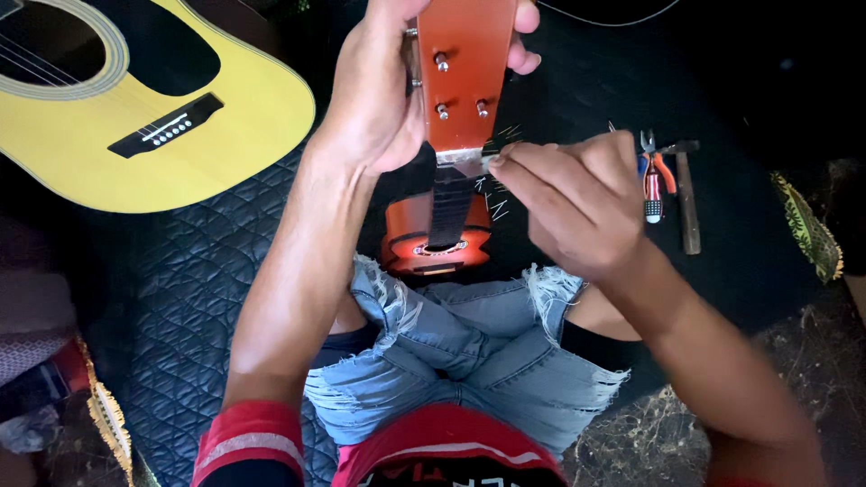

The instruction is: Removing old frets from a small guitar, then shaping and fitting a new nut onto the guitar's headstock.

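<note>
Fingers (505, 162) of right hand (577, 203) pinch at ukulele (465, 63).

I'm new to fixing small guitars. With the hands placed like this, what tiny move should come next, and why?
Probably keep the left hand steady on the orange headstock while the right hand eases its fingertips along the nut; loose string ends fan out right there.

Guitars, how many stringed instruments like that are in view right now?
2. A yellow acoustic guitar lies on the dark quilted mat at upper left; a small orange one stands between the person's knees, left hand gripping its headstock. Others may lie out of frame.
</note>
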